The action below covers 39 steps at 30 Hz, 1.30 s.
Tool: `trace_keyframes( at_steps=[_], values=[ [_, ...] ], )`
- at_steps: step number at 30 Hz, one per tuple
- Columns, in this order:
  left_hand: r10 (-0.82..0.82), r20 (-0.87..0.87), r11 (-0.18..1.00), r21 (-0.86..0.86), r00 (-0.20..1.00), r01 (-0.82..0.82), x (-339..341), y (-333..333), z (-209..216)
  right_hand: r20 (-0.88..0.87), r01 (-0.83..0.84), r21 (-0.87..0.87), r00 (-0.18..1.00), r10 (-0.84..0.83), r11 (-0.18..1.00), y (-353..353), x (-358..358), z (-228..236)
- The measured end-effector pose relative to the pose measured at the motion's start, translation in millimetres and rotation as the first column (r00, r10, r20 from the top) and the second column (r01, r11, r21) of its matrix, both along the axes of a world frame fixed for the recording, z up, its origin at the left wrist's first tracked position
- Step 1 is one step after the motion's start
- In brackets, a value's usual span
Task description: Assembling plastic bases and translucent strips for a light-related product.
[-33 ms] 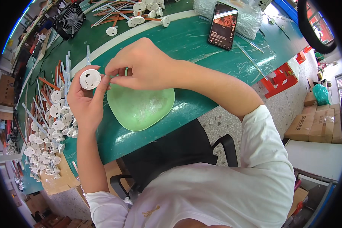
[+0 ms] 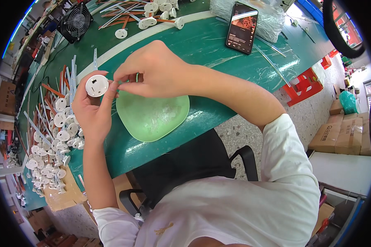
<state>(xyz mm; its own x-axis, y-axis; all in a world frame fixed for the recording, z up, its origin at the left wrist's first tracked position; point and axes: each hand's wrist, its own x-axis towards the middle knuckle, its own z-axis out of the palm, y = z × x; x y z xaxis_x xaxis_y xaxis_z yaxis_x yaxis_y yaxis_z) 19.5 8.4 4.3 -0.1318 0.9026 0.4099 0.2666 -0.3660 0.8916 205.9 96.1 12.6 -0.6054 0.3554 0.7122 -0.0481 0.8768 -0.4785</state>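
While loose white discs [image 2: 63,135] lie heaped along the left of the green tabletop [image 2: 204,43], a left hand [image 2: 94,113] clasps one round disc [image 2: 97,86] upright in its curled fingers; just right of it, the right hand [image 2: 154,70] bends fingers close together above a green bowl [image 2: 154,119], their grip impossible to tell from here.

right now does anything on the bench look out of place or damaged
Nothing looks clearly spilled or damaged. The phone, its screen lit, seems a little out of place beside the clear plastic wrap and loose strips. The white disc in the left hand looks unbroken.
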Motion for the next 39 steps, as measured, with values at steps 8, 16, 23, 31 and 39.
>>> trace_keyframes(
  at_steps=[8,16,23,31,39],
  values=[
    [0.03,0.005,0.999,0.033,1.0,-0.03,-2.0,-0.3,1.8,0.024,0.013,-0.053,1.0,-0.011,0.999,-1.1,1.7,2.6],
    [0.096,0.027,0.988,0.122,0.995,-0.098,-4.3,-0.1,-0.2,0.039,0.02,-0.423,0.999,-0.004,0.906,-8.8,-3.5,2.6],
    [0.038,0.003,0.986,0.165,0.999,-0.038,-4.5,-0.9,-6.5,-0.13,0.091,-0.241,0.984,-0.125,0.966,-16.2,-8.9,-4.9],
    [-0.222,-0.079,0.957,0.171,0.972,0.232,11.8,-3.0,-2.3,-0.368,0.267,0.249,0.915,-0.165,0.931,-16.7,-10.6,-9.2],
    [-0.154,-0.155,0.975,0.137,0.976,0.175,13.6,-6.9,-3.8,-0.39,0.285,0.29,0.907,-0.159,0.914,-17.1,-11.7,-8.5]
  ],
)
